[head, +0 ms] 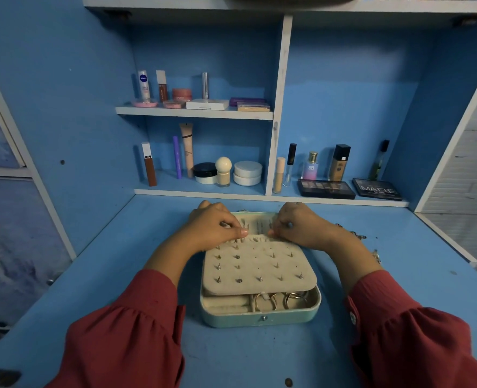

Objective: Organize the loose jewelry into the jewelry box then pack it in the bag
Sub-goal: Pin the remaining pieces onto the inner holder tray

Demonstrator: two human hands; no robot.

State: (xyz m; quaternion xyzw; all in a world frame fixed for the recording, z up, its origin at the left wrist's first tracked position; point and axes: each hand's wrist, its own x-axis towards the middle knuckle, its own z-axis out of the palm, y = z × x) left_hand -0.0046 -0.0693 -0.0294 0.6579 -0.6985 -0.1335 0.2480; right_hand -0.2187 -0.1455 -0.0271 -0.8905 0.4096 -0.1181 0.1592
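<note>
While the jewelry box sits open on the blue desk, both hands work at its far end, above the beige earring panel. That panel lies over the box's lower tray, studded with rows of small earrings, and hoop earrings show in the tray at the box's near edge. The left hand has its fingers curled, thumb and forefinger pinching something small at the panel's far edge; what it pinches is too small to tell. The right hand is likewise curled, fingertips pressed together at the same edge, apparently on a tiny piece. Loose chains lie on the desk just to the right of the box, beyond the right wrist.

The studs look light, hard and easy to drop, so a fingertip pinch on the head, post pointing down, seems wise. The padded panel looks soft and will flex; I would lift it by both side edges. The box itself seems rigid and light, best gripped by its sides once shut.
</note>
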